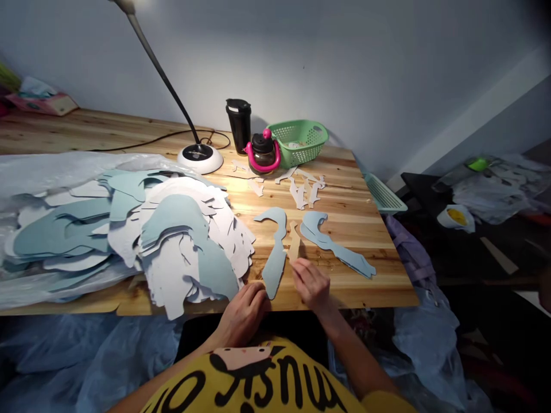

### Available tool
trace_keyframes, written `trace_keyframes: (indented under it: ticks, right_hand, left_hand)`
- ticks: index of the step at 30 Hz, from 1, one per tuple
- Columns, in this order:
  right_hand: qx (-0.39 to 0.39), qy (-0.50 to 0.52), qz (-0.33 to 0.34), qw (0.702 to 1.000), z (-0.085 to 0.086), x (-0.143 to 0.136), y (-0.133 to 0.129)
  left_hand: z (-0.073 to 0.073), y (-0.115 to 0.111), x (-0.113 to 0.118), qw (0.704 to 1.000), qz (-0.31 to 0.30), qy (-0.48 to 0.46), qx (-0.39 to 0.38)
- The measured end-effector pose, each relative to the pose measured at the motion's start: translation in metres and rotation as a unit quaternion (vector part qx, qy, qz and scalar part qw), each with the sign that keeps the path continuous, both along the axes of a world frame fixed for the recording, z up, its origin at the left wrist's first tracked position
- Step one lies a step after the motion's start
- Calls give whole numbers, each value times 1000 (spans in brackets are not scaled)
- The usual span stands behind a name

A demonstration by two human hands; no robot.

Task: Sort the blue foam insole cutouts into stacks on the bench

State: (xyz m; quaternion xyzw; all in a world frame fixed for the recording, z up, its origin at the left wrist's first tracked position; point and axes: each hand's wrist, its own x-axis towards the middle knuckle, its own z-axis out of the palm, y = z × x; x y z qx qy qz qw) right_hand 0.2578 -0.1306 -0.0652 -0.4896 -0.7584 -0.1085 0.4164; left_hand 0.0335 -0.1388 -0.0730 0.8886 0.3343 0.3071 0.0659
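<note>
Tan strip (294, 245) between left blue cutout (274, 267) and right blue cutouts (323, 240), near end pinched in your right hand (312, 284)! Left hand (245, 310) curled by left cutout's near tip, grip unclear. Positioning step, seemingly; next move calls for light fingers.

Upside down, the yellow shirt (275, 393) apparently reads "music on".

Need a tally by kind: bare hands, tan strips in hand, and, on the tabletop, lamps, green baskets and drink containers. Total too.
Left hand and right hand: 2
Tan strip, held in the right hand: 1
Lamp: 1
Green basket: 1
Drink containers, black tumbler and pink-handled bottle: 2
Total: 7
</note>
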Motion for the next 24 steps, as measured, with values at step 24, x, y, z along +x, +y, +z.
trace_keyframes:
  ticks: [24]
  right_hand:
    - [-324,58,70,942,43,-207,133]
  left_hand:
    - [33,80,-130,921,372,-111,43]
